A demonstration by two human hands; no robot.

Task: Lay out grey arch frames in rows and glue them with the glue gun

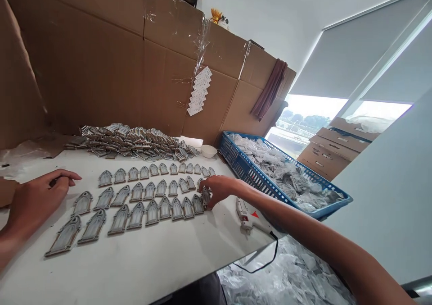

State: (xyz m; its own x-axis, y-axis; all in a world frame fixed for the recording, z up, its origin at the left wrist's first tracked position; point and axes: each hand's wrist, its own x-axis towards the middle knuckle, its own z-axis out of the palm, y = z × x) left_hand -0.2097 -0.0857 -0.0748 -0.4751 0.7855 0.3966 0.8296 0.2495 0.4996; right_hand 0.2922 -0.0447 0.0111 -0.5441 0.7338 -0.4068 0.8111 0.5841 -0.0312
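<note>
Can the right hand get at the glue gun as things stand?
Probably yes: the glue gun lies in plain view on the table, close to the right hand. That hand grips a frame, though, so it would likely need to let go first.

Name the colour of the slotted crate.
The slotted crate is blue, showing best in the head view.

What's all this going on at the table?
A person's right hand has its fingers on a small arched piece at the right end of the nearest row. Similar pieces lie in three rows, with a heaped pile behind them. The left hand is at the left, with nothing visible in it.
</note>
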